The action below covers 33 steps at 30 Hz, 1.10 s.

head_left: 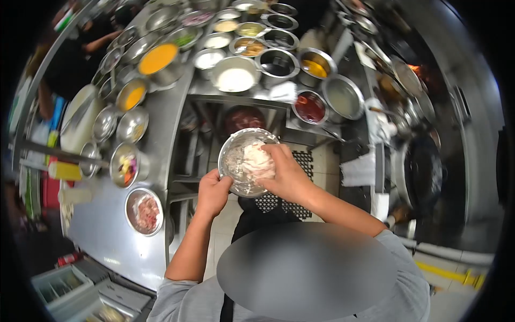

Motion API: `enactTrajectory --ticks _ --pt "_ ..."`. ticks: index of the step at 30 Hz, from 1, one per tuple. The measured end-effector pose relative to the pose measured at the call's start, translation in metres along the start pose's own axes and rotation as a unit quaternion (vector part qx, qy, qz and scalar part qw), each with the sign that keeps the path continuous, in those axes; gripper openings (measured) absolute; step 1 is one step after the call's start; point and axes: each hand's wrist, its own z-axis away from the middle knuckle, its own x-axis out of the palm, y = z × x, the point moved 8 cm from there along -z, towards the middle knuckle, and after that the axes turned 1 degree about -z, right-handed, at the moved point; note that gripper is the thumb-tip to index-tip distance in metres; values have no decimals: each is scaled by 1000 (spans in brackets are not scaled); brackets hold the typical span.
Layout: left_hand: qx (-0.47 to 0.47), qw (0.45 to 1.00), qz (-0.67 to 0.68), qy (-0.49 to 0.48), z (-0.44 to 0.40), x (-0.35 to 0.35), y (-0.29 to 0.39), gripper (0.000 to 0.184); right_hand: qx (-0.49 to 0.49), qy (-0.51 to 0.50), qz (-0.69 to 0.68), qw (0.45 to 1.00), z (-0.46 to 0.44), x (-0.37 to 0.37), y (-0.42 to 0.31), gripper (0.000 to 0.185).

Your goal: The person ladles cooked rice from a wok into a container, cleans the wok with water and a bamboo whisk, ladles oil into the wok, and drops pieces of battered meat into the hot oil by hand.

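Note:
Held in front of my body is a steel mixing bowl [226,154], tilted so its inside shows. My left hand [214,194] grips its left rim, with the thumb over the edge. Inside the bowl, my right hand [287,174] closes its fingers around a pale, wet clump that looks like coated raw meat [256,159]. White residue smears the bowl's inner wall. The undersides of the right fingers are hidden by the clump.
On the left steel counter stand a bowl of raw meat [146,212] and a bowl of cut vegetables [126,169]. Pots of sauces and a white mixture [235,79] line the front counter. At right is a dark wok [424,170]; a flame [414,68] burns behind. Another person is at upper left.

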Motion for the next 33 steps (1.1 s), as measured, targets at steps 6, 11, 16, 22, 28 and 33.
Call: enactTrajectory --ticks 6,11,16,22,28,33 --pt "51 952 -192 -232 58 167 -22 15 -28 83 263 961 149 -65 43 67" --pt "-27 866 -217 -449 169 336 -152 15 206 252 207 922 372 -99 133 44" --pt "-194 745 -267 -579 323 446 -261 20 270 616 -399 623 648 -118 165 40" --pt "-213 661 -213 -687 464 594 -358 21 -76 723 -630 274 832 -123 141 45" --pt "-102 747 -240 -611 491 746 -399 20 -196 753 -549 305 926 -114 83 31" --pt "-170 781 -249 -547 491 768 -411 36 -127 799 -535 244 949 -80 79 42"
